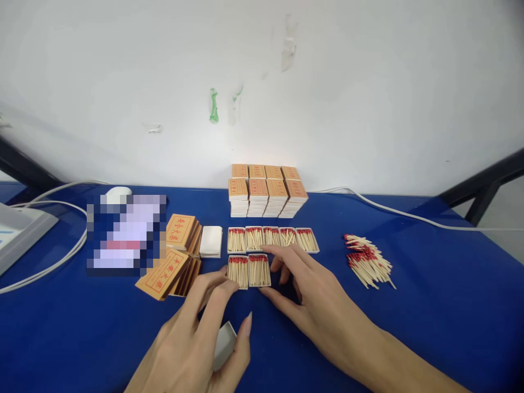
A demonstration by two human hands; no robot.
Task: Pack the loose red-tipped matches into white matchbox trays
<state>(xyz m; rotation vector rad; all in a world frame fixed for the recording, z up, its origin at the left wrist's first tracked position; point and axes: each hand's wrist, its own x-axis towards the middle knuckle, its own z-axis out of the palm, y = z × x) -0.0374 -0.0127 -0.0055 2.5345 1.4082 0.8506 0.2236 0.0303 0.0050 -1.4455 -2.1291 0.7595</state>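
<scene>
My right hand (315, 289) has its thumb at the near edge and its index finger at the far corner of a matchbox tray (259, 283) filled with red-tipped matches. Side by side with it sits another filled tray (238, 275). Fingertips of my left hand (192, 333) touch that tray's left side, its thumb spread apart. Below the left hand, partly hidden by thumb and palm, shows an empty white tray (225, 345); I cannot tell whether it rests on the table. Just behind stands a row of filled trays (271, 238).
Stacked matchboxes (268, 191) stand by the wall. Left are orange matchbox sleeves (174, 270), white trays (211, 241) and a blurred phone-like device (131, 234). Loose matches (368, 262) lie right on the blue table (434, 305). A white cable (393, 214) runs along the back.
</scene>
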